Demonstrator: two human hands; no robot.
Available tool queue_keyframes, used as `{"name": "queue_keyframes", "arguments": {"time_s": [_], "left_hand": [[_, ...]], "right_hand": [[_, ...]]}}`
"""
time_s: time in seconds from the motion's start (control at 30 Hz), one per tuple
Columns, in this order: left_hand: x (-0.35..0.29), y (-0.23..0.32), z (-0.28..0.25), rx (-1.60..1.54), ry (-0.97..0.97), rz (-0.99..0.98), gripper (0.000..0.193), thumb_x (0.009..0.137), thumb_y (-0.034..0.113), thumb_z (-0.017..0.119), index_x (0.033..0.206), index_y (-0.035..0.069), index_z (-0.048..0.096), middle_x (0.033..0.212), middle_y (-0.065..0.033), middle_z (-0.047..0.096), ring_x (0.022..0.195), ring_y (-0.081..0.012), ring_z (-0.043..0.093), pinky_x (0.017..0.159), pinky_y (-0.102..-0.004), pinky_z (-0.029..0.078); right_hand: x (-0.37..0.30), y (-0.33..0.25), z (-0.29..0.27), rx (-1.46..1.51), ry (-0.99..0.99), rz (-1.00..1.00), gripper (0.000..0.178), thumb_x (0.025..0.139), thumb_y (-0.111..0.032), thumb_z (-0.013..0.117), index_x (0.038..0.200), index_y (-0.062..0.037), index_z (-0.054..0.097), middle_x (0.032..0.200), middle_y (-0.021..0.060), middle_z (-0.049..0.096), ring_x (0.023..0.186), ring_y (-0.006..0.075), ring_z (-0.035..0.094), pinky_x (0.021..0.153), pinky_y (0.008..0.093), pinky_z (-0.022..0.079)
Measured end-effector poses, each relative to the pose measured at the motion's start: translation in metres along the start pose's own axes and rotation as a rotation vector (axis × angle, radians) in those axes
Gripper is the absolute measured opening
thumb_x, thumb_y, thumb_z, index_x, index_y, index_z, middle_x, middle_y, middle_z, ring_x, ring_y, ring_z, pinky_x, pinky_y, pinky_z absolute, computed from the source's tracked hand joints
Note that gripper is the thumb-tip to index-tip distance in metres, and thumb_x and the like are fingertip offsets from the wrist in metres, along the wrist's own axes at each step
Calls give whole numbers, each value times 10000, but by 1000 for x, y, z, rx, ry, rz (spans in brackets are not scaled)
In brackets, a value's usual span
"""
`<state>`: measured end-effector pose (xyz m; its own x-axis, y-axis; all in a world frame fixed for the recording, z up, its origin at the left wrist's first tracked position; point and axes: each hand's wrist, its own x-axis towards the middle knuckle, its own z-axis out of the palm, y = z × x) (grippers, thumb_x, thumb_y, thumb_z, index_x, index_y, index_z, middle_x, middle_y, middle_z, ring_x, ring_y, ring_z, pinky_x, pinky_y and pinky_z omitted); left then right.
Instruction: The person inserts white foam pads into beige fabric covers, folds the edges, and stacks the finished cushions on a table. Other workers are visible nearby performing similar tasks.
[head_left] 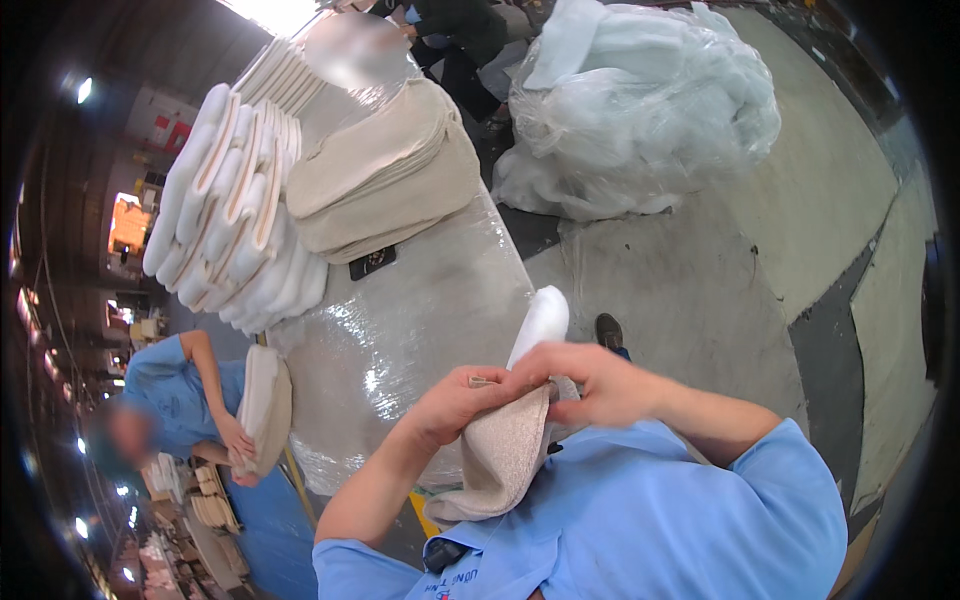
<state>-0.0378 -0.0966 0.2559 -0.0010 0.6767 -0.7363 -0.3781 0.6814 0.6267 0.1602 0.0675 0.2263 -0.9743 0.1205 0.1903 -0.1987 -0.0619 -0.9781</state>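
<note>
Close to my chest, both hands grip a beige fabric cover point(505, 455) that hangs down in folds against my blue shirt. My left hand point(462, 402) is closed on its upper edge, fingers pinched. Curled over the same edge from the other side is my right hand point(590, 382), its thumb under the cloth. A white roll of padding point(541, 322) sticks out beyond my hands, away from me. How far it reaches into the cover is hidden by my fingers.
A plastic-wrapped table point(400, 330) bears a stack of beige covers point(385, 170), a small black object point(373, 261) and folded white padding point(225, 215). Bagged white filling point(640, 120) stands on the floor. At left, a co-worker point(185, 390) holds a beige cushion point(264, 410).
</note>
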Motion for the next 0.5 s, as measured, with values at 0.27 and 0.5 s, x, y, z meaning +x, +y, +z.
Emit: {"name": "queue_keyframes", "arguments": {"time_s": [0.27, 0.5], "left_hand": [[2, 23, 1, 312, -86, 15, 118, 1008, 152, 689, 1042, 49, 737, 927, 59, 679, 841, -43, 607, 751, -218, 491], [12, 23, -5, 141, -254, 7, 103, 968, 104, 655, 1007, 34, 719, 920, 50, 679, 851, -44, 602, 746, -231, 487]], "right_hand": [[-13, 57, -33, 582, -209, 304, 606, 947, 25, 738, 1509, -50, 526, 1384, 70, 644, 1199, 162, 633, 1062, 352, 518], [-32, 74, -1, 1055, -108, 413, 505, 1034, -8, 580, 1526, -32, 472, 1292, 72, 651, 983, 164, 700, 869, 322, 572]]}}
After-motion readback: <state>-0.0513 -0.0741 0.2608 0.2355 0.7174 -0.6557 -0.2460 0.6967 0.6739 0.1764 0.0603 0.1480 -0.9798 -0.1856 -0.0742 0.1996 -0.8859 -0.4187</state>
